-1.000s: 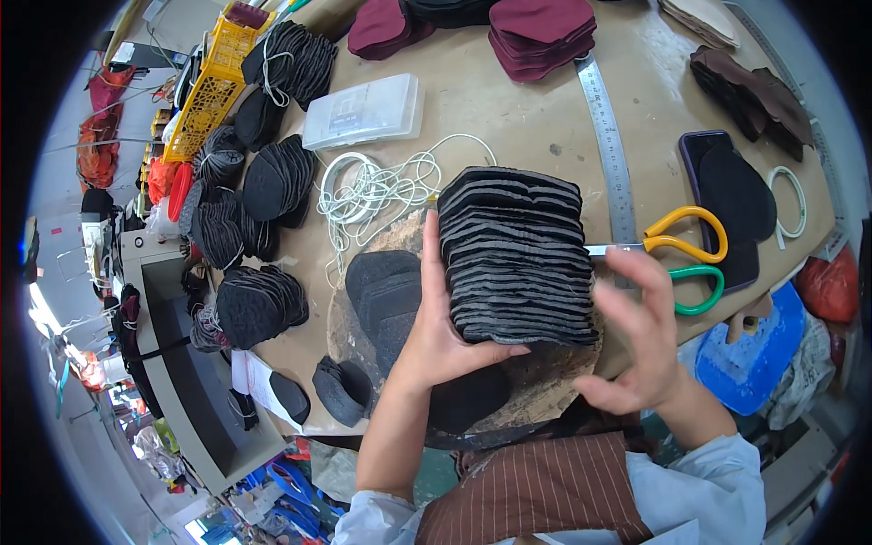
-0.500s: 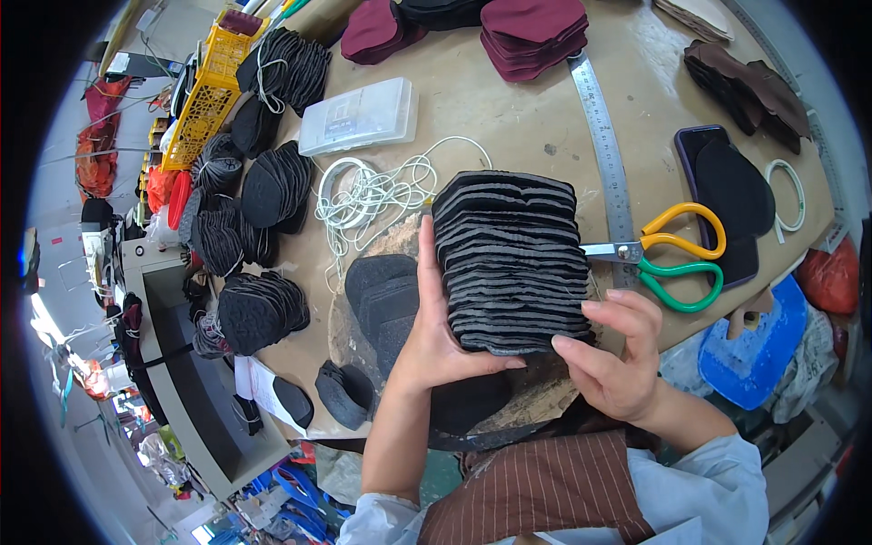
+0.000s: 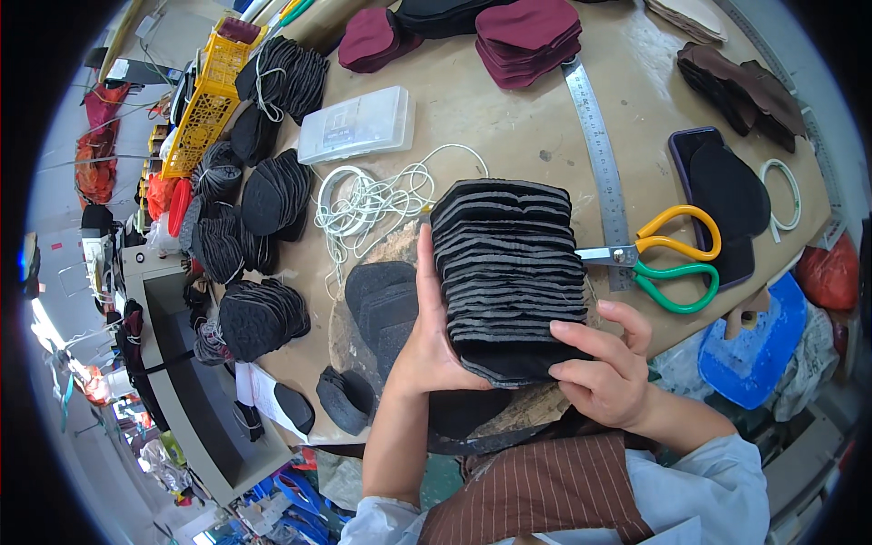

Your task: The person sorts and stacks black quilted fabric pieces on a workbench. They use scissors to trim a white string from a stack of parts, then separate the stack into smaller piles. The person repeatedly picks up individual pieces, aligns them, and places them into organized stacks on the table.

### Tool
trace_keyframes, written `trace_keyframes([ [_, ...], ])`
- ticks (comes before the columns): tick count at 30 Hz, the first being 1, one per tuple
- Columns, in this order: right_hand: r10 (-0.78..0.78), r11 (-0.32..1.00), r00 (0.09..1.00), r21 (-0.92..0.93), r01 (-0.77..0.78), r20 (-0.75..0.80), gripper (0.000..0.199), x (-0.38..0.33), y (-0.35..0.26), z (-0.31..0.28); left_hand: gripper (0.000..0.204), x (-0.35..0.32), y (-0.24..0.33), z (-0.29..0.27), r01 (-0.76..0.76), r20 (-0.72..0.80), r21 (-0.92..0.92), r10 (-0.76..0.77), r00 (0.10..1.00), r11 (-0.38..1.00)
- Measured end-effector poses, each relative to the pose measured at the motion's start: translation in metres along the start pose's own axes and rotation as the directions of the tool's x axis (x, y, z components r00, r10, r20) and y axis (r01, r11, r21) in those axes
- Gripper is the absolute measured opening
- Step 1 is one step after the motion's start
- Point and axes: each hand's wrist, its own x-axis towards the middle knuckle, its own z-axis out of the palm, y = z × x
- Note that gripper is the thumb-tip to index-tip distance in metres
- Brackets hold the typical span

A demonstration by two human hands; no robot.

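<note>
A thick stack of black pieces (image 3: 509, 272), their grey edges showing in rows, is up in front of the person, held above a round, worn wooden block (image 3: 527, 411) at the near side of the table (image 3: 495, 118). The left hand (image 3: 425, 352) is clamped on it, fingers along the left side and the thumb end tucked by the bottom. At the lower right corner the right hand (image 3: 607, 368) has its fingertips against the frontmost piece, which stands a little away from the rest; from here I cannot tell whether they pinch it or only touch it.

Beside the left hand, flat black pieces (image 3: 377, 295) overlap on the block. Just right of the stack lie scissors (image 3: 625, 255) with one yellow and one green handle, their blade tips hidden behind the stack, and they cross the near end of a steel ruler (image 3: 592, 136). Farther right is a phone (image 3: 683, 156) with black pieces partly over it, then a pale ring (image 3: 796, 209).

Beyond the stack, to the left, sits a tangle of white cord (image 3: 381, 204), with a clear plastic box (image 3: 354, 127) behind it. Bundles of black pieces (image 3: 272, 195) line the left edge, near a yellow crate (image 3: 202, 113). Burgundy pieces (image 3: 527, 36) are piled at the far side.
</note>
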Motion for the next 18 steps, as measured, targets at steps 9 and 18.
trace_keyframes([
  [9, -0.007, 1.0, 0.999, 0.014, 0.008, -0.054, 0.036, -0.003, 0.0, 0.004, 0.149, -0.003, -0.001, 0.0, 0.046, -0.041, 0.005, -0.045, 0.998, 0.999],
  [18, 0.191, 0.978, 0.978, -0.102, -0.183, 0.078, 0.065, 0.009, -0.014, 0.002, 0.148, -0.001, 0.001, 0.001, 0.018, -0.034, 0.074, -0.016, 0.999, 0.997],
])
